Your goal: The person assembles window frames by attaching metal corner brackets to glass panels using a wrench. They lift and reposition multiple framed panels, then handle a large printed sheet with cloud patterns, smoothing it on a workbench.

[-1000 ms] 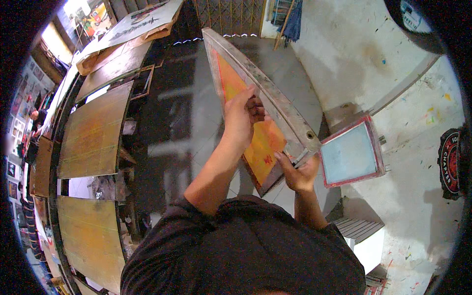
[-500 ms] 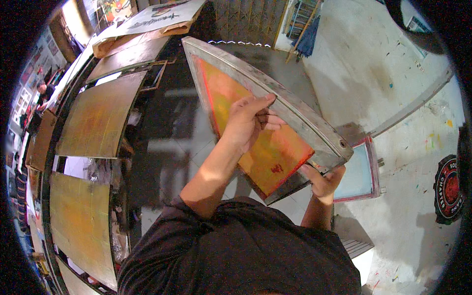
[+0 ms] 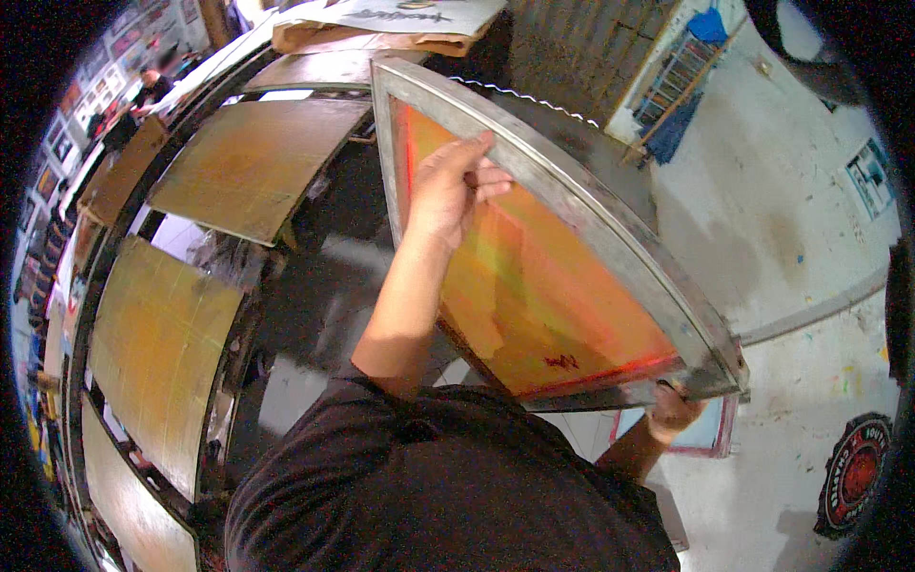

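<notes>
A large screen printing frame (image 3: 572, 181) with a worn grey metal rim is held up, tilted, in front of my body. Its orange-yellow mesh (image 3: 562, 276) has red along the borders and a small dark mark low down. My left hand (image 3: 448, 186) reaches across the mesh, its fingers closed on the inner edge of the upper rim. At the lower right corner my right hand (image 3: 675, 415) grips the bottom rim; part of its fingers is hidden by the frame.
Printing tables with yellowish boards (image 3: 167, 348) run along my left. Behind the right hand, a second frame with a pale blue mesh (image 3: 701, 427) leans by the white wall (image 3: 791, 238). A wooden pole (image 3: 681, 91) and blue cloth stand at the far right. Another person is far left.
My view has turned. The frame has swung so that its mesh faces me more, and its lower right corner has moved right and down with my right hand. Both hands keep hold.
</notes>
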`<state>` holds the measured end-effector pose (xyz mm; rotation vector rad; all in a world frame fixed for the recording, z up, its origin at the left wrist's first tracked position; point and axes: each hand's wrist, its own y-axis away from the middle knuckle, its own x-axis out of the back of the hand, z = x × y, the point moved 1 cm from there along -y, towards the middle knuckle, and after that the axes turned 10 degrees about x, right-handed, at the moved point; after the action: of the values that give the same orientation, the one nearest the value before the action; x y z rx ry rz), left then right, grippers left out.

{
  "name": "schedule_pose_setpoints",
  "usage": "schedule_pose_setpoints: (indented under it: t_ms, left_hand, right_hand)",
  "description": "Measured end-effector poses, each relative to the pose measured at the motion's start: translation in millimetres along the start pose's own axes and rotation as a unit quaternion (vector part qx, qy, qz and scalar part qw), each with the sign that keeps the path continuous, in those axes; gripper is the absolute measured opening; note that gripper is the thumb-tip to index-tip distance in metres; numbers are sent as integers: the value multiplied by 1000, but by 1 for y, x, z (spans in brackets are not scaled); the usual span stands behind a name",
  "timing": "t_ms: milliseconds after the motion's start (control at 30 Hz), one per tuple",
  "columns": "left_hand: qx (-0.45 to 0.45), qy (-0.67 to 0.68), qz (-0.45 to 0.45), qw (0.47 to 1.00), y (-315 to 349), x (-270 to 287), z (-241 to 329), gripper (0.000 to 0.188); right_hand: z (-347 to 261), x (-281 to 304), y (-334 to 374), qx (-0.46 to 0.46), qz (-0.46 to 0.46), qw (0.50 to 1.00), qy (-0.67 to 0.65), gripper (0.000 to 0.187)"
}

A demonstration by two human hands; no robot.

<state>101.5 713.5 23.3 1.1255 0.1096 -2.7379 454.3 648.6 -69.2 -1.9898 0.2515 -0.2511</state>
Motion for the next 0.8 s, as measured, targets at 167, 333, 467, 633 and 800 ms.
schedule_pose_setpoints:
  t_ms: [167, 333, 467, 633, 800]
  left_hand:
    - [22, 3, -40, 999, 28, -3, 6, 21]
    - [65, 45, -100, 992, 50, -16, 2, 24]
    - [99, 21, -105, 989, 51, -15, -3, 23]
    - [131, 8, -93, 987, 52, -11, -14, 34]
    - [157, -54, -27, 986, 54, -18, -14, 46]
  right_hand:
    - [15, 26, -7, -103, 49, 993, -32, 71]
    - [23, 48, -8, -198, 79, 975, -59, 71]
    - [32, 53, -8, -248, 82, 963, -72, 71]
    - [39, 49, -6, -294, 65, 948, -103, 70]
    - [21, 25, -15, -243, 53, 955, -161, 70]
